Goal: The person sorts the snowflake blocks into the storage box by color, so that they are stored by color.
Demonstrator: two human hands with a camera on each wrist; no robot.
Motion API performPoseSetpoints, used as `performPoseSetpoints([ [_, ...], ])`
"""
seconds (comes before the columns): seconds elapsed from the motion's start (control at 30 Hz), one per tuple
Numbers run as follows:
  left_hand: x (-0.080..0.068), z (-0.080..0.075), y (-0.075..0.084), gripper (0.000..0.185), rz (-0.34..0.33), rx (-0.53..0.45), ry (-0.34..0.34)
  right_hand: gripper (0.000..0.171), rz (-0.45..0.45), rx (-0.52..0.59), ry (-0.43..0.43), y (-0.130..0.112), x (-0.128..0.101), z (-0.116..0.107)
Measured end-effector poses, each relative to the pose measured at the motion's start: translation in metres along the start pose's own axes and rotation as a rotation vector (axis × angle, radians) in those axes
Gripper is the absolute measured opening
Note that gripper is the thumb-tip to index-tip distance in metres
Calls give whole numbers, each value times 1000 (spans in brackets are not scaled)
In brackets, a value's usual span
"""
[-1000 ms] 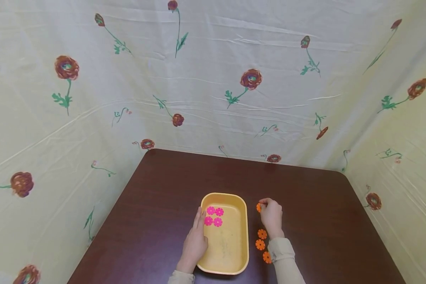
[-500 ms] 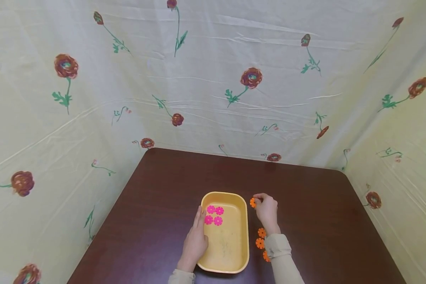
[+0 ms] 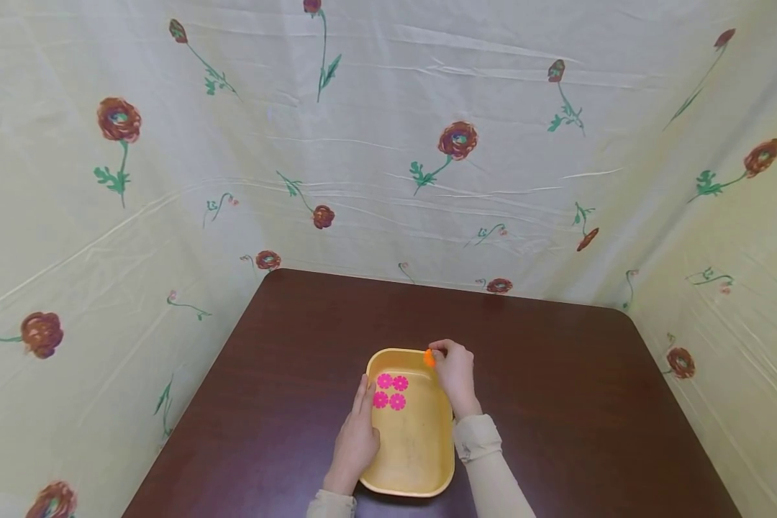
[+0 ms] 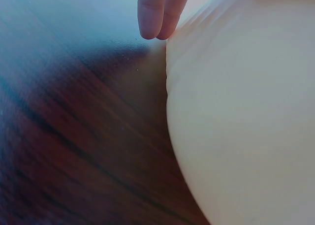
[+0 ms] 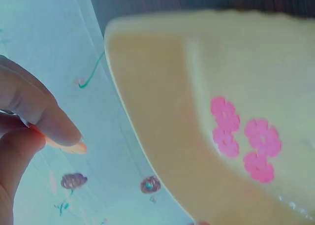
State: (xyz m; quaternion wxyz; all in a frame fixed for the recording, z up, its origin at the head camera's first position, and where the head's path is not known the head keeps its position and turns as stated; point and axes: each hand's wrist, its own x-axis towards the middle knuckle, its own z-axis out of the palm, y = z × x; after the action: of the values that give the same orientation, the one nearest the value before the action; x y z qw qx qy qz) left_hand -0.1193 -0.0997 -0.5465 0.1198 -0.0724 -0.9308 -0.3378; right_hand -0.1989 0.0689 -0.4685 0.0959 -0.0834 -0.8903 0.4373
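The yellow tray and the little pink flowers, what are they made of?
The yellow tray looks like smooth, matte plastic: rounded moulded corners, even colour, soft rim. The pink flowers look like thin flat pieces with cut petal edges, perhaps plastic or foam; the pictures cannot settle which.

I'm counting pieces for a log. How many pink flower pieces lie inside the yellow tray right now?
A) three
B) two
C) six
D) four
D: the head view shows four pink flower pieces set in a two-by-two square near the far left of the yellow tray, while the right hand pinches an orange flower piece above the tray's far rim.
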Motion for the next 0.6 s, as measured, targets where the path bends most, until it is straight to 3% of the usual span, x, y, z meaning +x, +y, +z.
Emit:
performPoseSetpoints([
  [0.23, 0, -2, 1, 73, -8, -10, -12, 12, -27, 6, -39, -15, -6, 13],
  [0.6, 1, 3, -3, 75, -1, -3, 2, 10, -76, -13, -116, -17, -23, 41],
])
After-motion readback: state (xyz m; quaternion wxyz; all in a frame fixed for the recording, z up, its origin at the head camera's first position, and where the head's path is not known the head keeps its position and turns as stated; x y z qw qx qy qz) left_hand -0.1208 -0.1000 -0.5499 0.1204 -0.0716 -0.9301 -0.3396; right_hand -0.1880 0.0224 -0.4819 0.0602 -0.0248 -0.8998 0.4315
